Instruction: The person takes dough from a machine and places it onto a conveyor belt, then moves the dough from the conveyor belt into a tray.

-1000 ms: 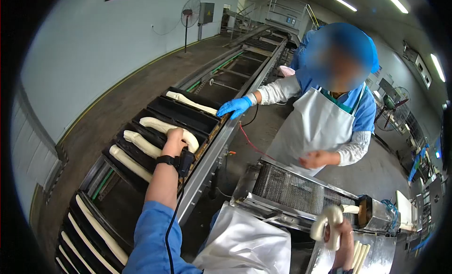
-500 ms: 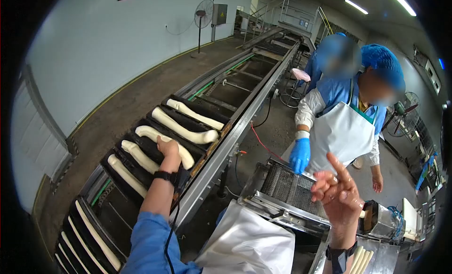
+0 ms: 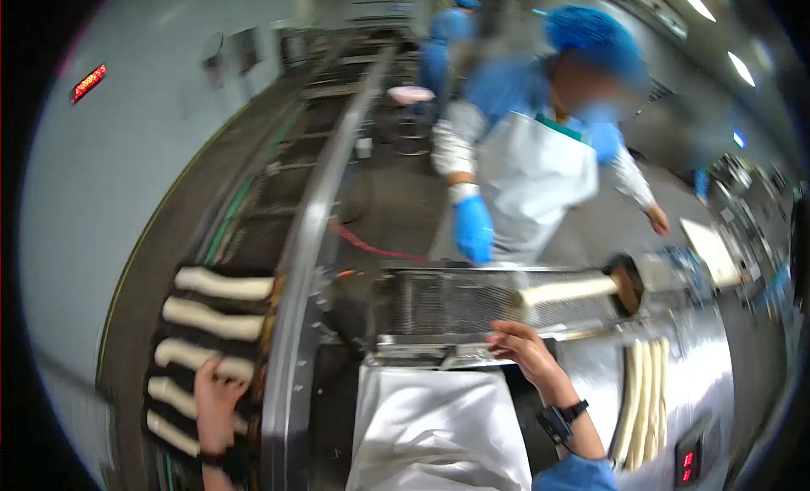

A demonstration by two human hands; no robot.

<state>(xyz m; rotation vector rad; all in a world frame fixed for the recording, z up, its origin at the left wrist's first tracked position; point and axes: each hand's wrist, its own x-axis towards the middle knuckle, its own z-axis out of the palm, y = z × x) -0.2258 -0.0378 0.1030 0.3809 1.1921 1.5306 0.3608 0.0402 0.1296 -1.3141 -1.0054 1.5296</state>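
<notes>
My left hand [image 3: 218, 398] is over the black trays at the left. Its slightly spread fingers reach the near edge of a pale dough strip [image 3: 179, 353], which lies in its slot; blur hides the exact contact. My right hand [image 3: 530, 354] is open and holds nothing, its fingers pointing left just in front of the mesh belt [image 3: 439, 301]. Beyond that hand, a thick dough roll [image 3: 572, 290] lies on the belt, its right end at the machine outlet [image 3: 626, 286].
Other dough strips [image 3: 215, 318] lie in neighbouring slots. A metal rail [image 3: 291, 356] separates them from me. Several dough sticks [image 3: 643, 402] lie on the steel table [image 3: 699, 356] at right. Across the belt stands a co-worker with a blue-gloved hand [image 3: 473, 229].
My view has swung right. My right hand has come down from a raised position to the belt's near side. My left hand has shifted to the dough strip's near edge. A dough roll now shows on the belt.
</notes>
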